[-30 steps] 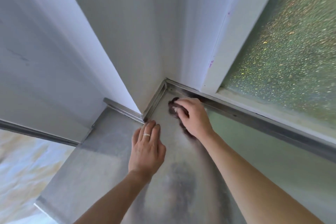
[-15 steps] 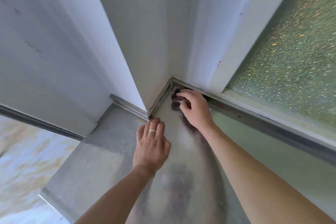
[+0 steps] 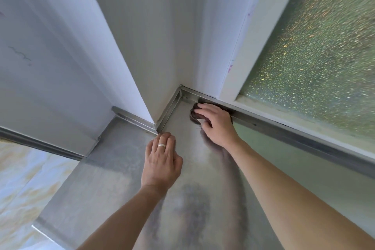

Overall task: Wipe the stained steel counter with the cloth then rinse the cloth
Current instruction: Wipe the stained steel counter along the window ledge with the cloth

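Steel table (image 3: 113, 170) is wiped deeper along the rail: the dark cloth (image 3: 194, 115), seemingly gripped by the right hand (image 3: 216, 123), has been shifted rightward; the left hand (image 3: 162, 160) stays flat, fingers straight.

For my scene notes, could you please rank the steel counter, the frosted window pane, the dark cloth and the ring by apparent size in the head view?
1. steel counter
2. frosted window pane, cropped by the frame, so this gap is unsure
3. dark cloth, mostly hidden under the right hand
4. ring on the left hand
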A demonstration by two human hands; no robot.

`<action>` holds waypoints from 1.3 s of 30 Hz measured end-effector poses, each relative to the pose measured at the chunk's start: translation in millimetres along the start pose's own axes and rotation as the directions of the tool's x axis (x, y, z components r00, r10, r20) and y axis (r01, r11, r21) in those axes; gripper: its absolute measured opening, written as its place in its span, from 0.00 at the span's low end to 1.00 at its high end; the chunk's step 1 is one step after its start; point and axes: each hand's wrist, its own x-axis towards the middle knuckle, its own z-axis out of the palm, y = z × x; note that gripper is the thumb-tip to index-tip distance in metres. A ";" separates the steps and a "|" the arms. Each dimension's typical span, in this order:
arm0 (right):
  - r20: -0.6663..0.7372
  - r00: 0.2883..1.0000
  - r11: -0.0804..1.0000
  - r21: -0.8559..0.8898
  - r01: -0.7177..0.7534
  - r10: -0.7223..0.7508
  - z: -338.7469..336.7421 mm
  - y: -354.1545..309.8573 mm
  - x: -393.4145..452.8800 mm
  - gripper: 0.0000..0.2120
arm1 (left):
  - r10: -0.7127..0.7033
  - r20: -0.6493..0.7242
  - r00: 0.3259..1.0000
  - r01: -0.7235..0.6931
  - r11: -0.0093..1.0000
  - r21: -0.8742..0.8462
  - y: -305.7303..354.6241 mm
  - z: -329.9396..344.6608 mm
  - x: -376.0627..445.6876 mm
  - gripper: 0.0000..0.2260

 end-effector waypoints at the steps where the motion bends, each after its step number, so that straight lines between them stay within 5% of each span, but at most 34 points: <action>1: -0.012 1.000 0.999 -0.038 0.021 -0.021 5.2 2.3 -2.8 0.18 | 0.004 0.000 1.000 -0.004 1.000 0.003 -0.2 0.2 0.1 0.13; 8: 0.078 0.997 0.970 0.239 -0.046 0.028 -1.2 -27.9 -74.7 0.17 | 0.019 -0.009 1.000 -0.018 1.000 0.017 2.8 -0.8 -3.3 0.15; 16: 0.249 0.967 0.935 0.328 -0.135 0.052 -22.3 -59.6 -197.5 0.15 | -0.050 0.009 0.999 0.050 0.999 0.011 32.4 0.6 -35.3 0.19; 19: 0.462 0.880 0.890 0.348 -0.294 0.110 -52.3 -77.7 -236.2 0.17 | 0.006 0.027 1.000 -0.006 1.000 0.006 46.1 -3.2 -63.0 0.19; 22: 0.659 0.713 0.780 0.306 -0.546 0.240 -89.5 -84.9 -270.0 0.19 | 0.099 0.100 0.990 -0.097 0.995 -0.032 61.2 -9.0 -83.6 0.17; 25: 0.607 0.638 0.530 0.381 -0.757 0.474 -135.0 -84.2 -308.0 0.18 | 0.227 0.193 0.955 -0.205 0.971 -0.127 93.7 -13.2 -99.4 0.18; 29: 0.470 0.539 0.193 0.602 -0.775 0.699 -209.8 -101.0 -372.8 0.12 | 0.490 0.228 0.842 -0.436 0.865 -0.247 154.5 -13.0 -122.7 0.19; 34: 0.188 0.402 0.247 0.542 -0.804 0.896 -273.5 -134.4 -484.9 0.09 | 0.773 0.200 0.602 -0.684 0.628 -0.371 262.6 -30.6 -165.9 0.15; 39: -0.102 0.103 0.131 0.329 -0.935 0.989 -305.3 -162.3 -609.6 0.10 | 0.926 0.209 0.313 -0.810 0.375 -0.450 374.9 -54.3 -247.6 0.13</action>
